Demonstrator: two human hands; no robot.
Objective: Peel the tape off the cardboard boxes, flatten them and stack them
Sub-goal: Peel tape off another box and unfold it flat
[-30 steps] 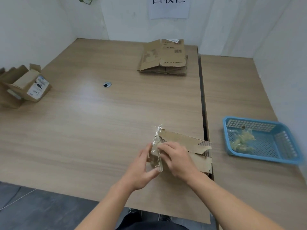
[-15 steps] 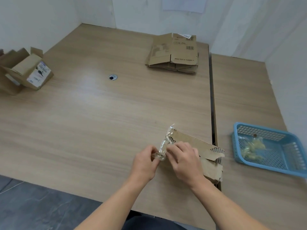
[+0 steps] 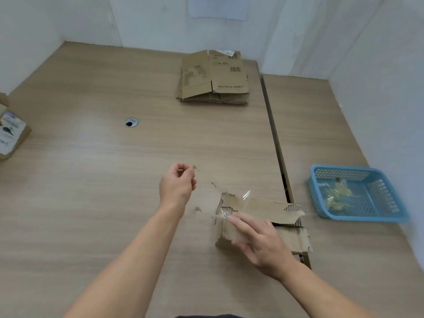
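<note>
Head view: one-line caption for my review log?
Left hand pinches clear tape stretched from a torn cardboard box, right hand pressing it flat; flattened stack behind, blue basket at right.

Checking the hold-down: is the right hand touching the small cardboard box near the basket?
Touching. Head view: the right hand lies flat on the cardboard box, fingers pressing its top.

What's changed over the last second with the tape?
The left hand has pulled away to the left, pinching the tape and stretching it off the cardboard. The right hand has flattened out, pressing the cardboard down. The flattened stack and blue basket have not moved.
</note>
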